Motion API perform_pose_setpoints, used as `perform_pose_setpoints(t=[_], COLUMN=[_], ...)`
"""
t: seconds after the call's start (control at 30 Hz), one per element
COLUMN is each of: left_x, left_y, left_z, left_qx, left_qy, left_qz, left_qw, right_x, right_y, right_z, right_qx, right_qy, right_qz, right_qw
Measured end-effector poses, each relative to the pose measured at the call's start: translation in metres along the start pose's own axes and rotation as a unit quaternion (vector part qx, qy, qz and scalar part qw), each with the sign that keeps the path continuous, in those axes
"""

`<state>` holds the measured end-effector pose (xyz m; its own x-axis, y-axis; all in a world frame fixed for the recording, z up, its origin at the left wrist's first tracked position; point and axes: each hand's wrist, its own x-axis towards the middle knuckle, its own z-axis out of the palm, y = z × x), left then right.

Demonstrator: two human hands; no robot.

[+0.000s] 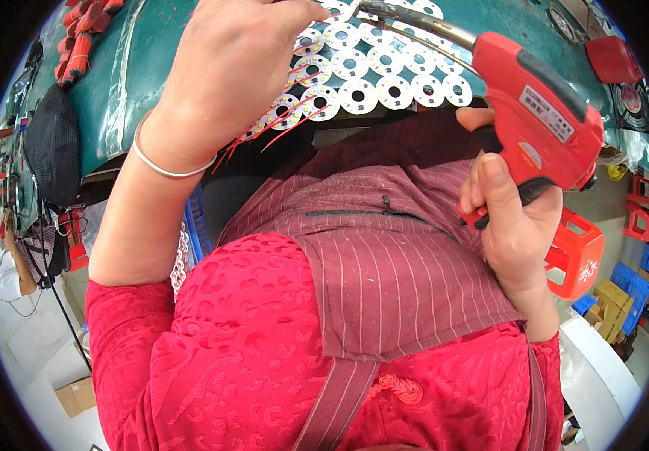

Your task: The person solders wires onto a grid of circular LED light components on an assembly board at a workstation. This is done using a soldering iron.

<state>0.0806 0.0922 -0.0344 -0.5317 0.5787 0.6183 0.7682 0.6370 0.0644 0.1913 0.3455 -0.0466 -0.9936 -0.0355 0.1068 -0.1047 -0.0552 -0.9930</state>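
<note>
My right hand (516,225) is wrapped round the handle of a red and black soldering gun (506,79). Its metal tip points left over rows of round white LED boards (347,99) lying on the green table (144,56). My left hand (227,64) reaches across the boards from the left, fingers pinched beside that tip. A thin red wire shows at those fingertips, partly cut off by the picture's upper edge. More red wires (282,134) trail from the boards at the left and hang past the table's near edge.
Bundled red wires (78,56) lie at the table's far left, above a black mesh cover (51,146). A red case (612,60) sits at the far right. Below it stand a red stool (586,259) and blue crates (631,289). Another person (12,274) is at the left.
</note>
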Motion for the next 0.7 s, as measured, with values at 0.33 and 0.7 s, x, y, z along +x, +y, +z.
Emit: perform_pose_setpoints(t=[0.33,0.7], left_x=[-0.005,-0.008], left_y=[0.003,0.0], left_z=[0.007,0.012], left_qx=[-0.043,-0.02], left_qy=[0.024,0.047], left_qz=[-0.009,0.01], left_qw=[0.999,0.999], right_x=[-0.007,-0.007], right_y=[0.001,0.005], right_z=[0.004,0.007], right_qx=[0.011,0.023], right_qy=[-0.014,0.002], right_qz=[-0.004,0.004], right_qw=[1.0,1.0])
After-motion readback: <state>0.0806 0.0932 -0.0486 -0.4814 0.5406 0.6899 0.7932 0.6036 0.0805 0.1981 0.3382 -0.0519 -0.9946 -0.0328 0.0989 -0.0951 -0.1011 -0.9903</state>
